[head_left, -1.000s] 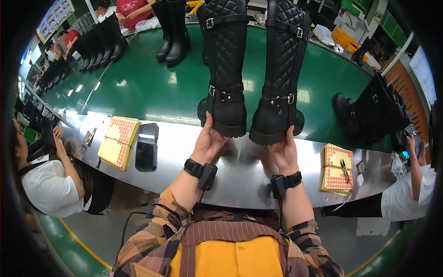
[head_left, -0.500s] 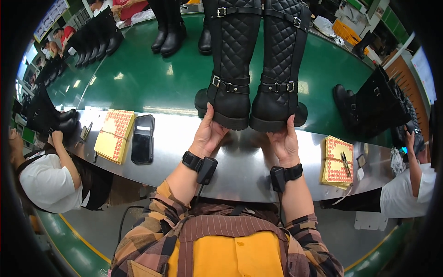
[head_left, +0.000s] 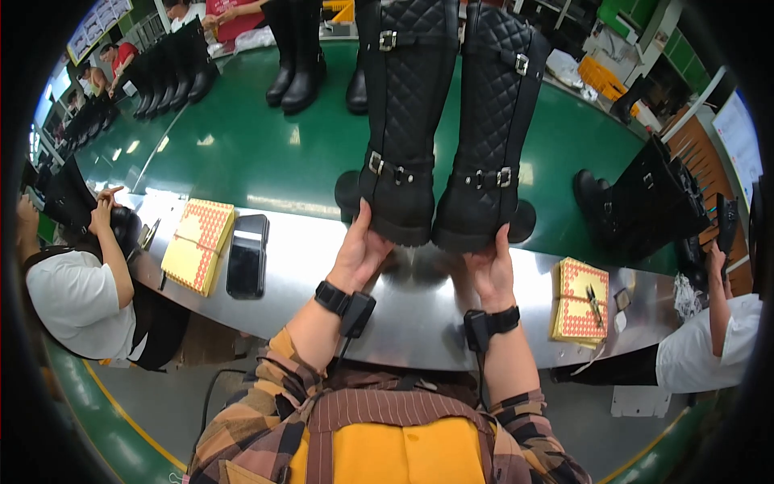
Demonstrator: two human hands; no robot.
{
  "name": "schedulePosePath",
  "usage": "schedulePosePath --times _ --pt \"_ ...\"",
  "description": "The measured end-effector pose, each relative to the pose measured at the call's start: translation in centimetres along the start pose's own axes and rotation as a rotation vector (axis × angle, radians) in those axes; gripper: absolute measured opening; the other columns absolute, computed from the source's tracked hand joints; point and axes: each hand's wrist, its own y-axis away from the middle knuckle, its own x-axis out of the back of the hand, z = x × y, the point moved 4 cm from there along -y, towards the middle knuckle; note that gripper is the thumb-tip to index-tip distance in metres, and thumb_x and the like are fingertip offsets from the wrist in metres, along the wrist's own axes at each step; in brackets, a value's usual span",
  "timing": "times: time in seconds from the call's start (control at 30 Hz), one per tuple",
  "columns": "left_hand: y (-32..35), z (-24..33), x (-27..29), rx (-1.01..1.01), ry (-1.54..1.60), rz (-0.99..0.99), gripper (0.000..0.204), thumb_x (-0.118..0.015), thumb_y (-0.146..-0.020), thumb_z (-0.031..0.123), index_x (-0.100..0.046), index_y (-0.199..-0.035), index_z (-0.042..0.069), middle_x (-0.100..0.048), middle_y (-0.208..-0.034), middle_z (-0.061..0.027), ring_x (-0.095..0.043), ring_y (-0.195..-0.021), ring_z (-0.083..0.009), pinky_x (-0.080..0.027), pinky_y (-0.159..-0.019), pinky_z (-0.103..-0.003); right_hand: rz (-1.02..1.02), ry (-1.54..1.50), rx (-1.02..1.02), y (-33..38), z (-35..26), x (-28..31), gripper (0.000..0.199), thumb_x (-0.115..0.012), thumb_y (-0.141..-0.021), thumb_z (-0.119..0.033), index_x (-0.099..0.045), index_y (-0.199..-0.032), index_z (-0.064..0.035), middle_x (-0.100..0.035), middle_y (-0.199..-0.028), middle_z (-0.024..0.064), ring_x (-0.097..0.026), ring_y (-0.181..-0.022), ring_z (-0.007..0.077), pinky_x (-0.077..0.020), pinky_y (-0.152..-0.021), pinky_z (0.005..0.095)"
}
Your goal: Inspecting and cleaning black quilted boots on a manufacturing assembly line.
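Boots: the left hand (head_left: 360,254) cups the left quilted boot (head_left: 403,121) under its sole; the right hand (head_left: 490,270) likewise grips the right quilted boot (head_left: 492,129).

The tops of the 2 quilted black boots (head_left: 447,121) are cut off by the upper edge; their soles face away, unseen

Phone (head_left: 247,256) lies right of notepad (head_left: 198,245) on counter (head_left: 419,323).
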Motion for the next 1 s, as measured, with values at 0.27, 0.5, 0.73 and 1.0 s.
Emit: schedulePosePath --times 0.27,0.5,0.73,1.0 --pt "0.1 0.2 -0.3 -0.024 -0.009 -0.059 0.059 -0.054 -0.094 0.043 -0.029 -0.143 0.022 -0.042 -0.144 -0.0024 -0.044 -0.129 -0.0225 -0.038 -0.103 -0.044 0.005 0.103 0.089 0.3 -0.3 0.1 0.053 -0.054 -0.094 -0.041 -0.045 -0.135 -0.0097 -0.053 -0.134 0.0081 -0.05 -0.122 0.0262 -0.039 -0.104 0.0442" --pt "0.1 0.3 0.2 -0.021 -0.005 -0.01 0.061 -0.055 -0.093 0.041 -0.03 -0.143 0.019 -0.042 -0.144 -0.0022 -0.042 -0.131 -0.0227 -0.036 -0.106 -0.044 0.025 0.14 0.097 0.4 -0.7 0.6 0.057 -0.059 -0.091 -0.041 -0.044 -0.135 -0.0092 -0.051 -0.136 0.008 -0.048 -0.124 0.0266 -0.0373 -0.105 0.0442" --pt "2.2 -1.2 -2.9 0.442 0.409 -0.292 0.06 -0.051 -0.09 0.051 -0.048 -0.135 0.01 -0.055 -0.132 -0.0106 -0.052 -0.122 -0.0257 -0.036 -0.109 -0.043 -0.18 0.519 -0.143 0.3 0.5 0.4 0.075 -0.064 -0.089 -0.04 -0.028 -0.146 -0.0069 -0.041 -0.143 0.0084 -0.038 -0.131 0.0216 -0.0336 -0.106 0.042" --pt "3.1 -0.1 -5.7 0.03 -0.192 -0.307 0.055 -0.047 -0.092 0.044 -0.051 -0.131 0.007 -0.058 -0.128 -0.0135 -0.055 -0.119 -0.0246 -0.041 -0.105 -0.04 -0.516 1.236 0.392 3.1 -5.4 -6.8 0.117 -0.092 -0.054 -0.029 -0.024 -0.145 -0.0001 -0.034 -0.144 0.0099 -0.035 -0.134 0.0235 -0.0248 -0.113 0.0364"
